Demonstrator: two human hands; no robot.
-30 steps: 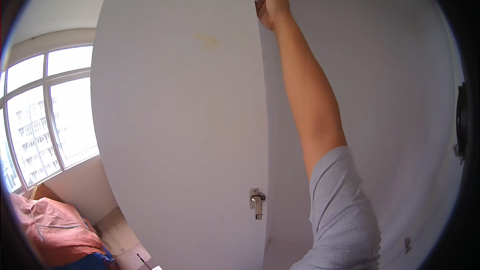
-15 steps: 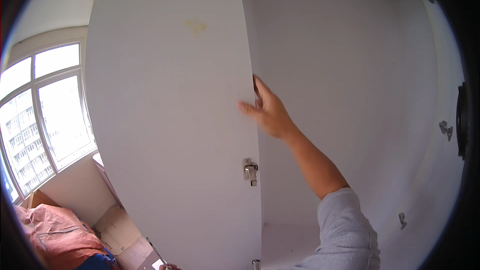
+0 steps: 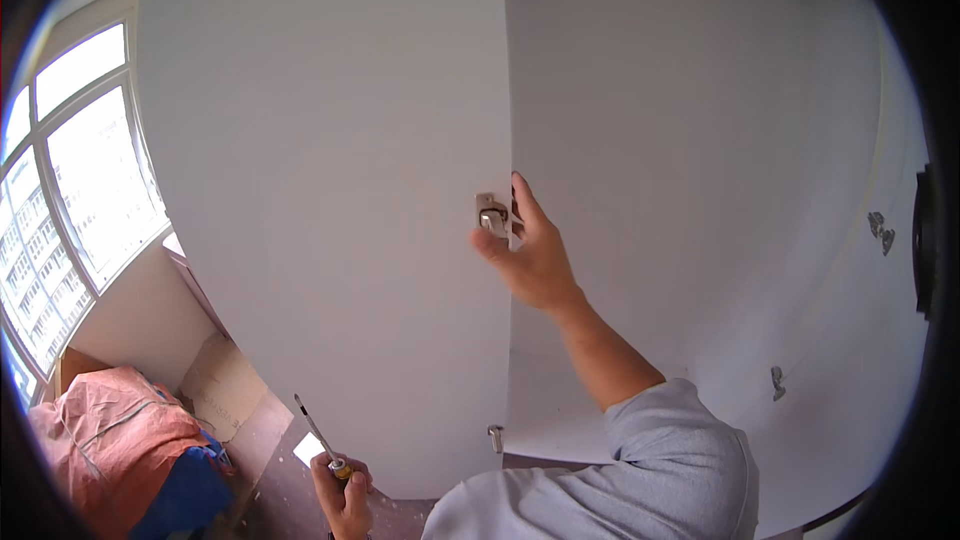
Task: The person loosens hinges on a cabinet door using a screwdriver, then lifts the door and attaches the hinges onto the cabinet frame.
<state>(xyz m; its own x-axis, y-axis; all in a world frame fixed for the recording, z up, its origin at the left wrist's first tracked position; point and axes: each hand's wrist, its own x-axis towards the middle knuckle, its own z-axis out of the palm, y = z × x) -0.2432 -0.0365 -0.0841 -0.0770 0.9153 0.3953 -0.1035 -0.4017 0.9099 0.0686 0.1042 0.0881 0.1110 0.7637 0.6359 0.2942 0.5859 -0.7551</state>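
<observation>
My right hand [image 3: 540, 265] is at the edge of a tall white door panel [image 3: 320, 240], fingers wrapped behind the edge and thumb on the near face. Right by the thumb sits a metal hinge [image 3: 487, 210] fixed to the panel. Lower down the same edge another hinge [image 3: 495, 437] sticks out. At the lower left, my left hand [image 3: 343, 500] is closed around a screwdriver [image 3: 340, 466] with a yellowish handle, its thin shaft pointing up and left.
Right of the panel is the white cabinet interior [image 3: 680, 160], with metal hinge plates [image 3: 880, 232] on its side wall. Reddish sheeting [image 3: 115, 425] covers a heap at lower left beside blue material [image 3: 185, 500]. A window [image 3: 95, 180] is behind at the left.
My view has tilted down, so the upper hinge appears higher. My right hand has slid down the panel edge to that hinge. The left hand and screwdriver have come further into view.
</observation>
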